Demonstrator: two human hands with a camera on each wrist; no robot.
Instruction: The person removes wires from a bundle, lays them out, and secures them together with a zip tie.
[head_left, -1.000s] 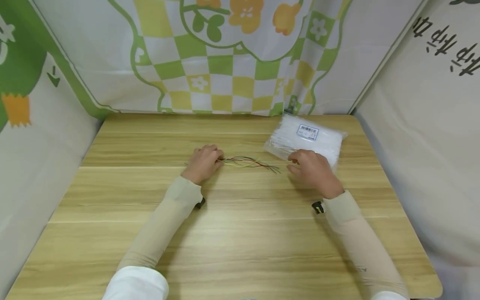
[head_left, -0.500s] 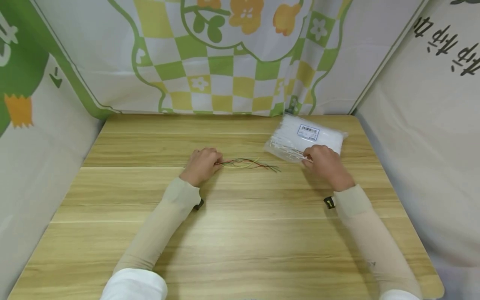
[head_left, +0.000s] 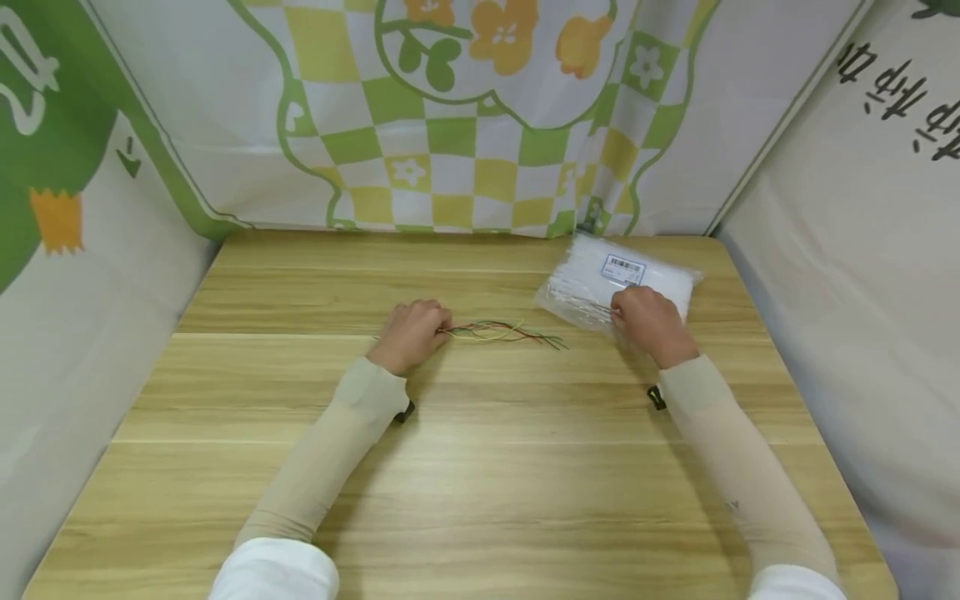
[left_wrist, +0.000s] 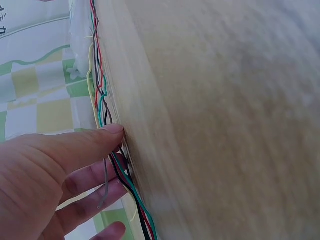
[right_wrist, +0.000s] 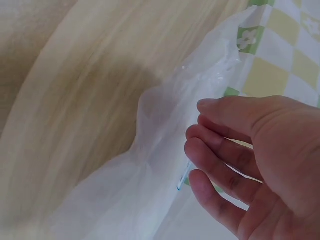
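A loose bundle of thin wires (head_left: 487, 337) in red, green, yellow and black lies across the far half of the table. My left hand (head_left: 412, 333) pinches it near its left end; in the left wrist view the thumb (left_wrist: 97, 142) presses the wires against the fingers. At the right stands a clear plastic bag (head_left: 581, 293) packed with white sticks or strips, bearing a barcode label. My right hand (head_left: 652, 321) is over its front right part. In the right wrist view the fingers (right_wrist: 220, 167) are loosely bent, fingertips right at the plastic (right_wrist: 160, 130).
The wooden table (head_left: 495, 467) reaches to a patterned curtain (head_left: 465, 167) at the back. Pale fabric walls (head_left: 840, 275) stand at left and right. A small dark device (head_left: 656, 397) sits at each wrist.
My right hand has moved rightward from the bag's front left edge to its front right part. My left hand has stayed on the wires. The head view has tilted slightly.
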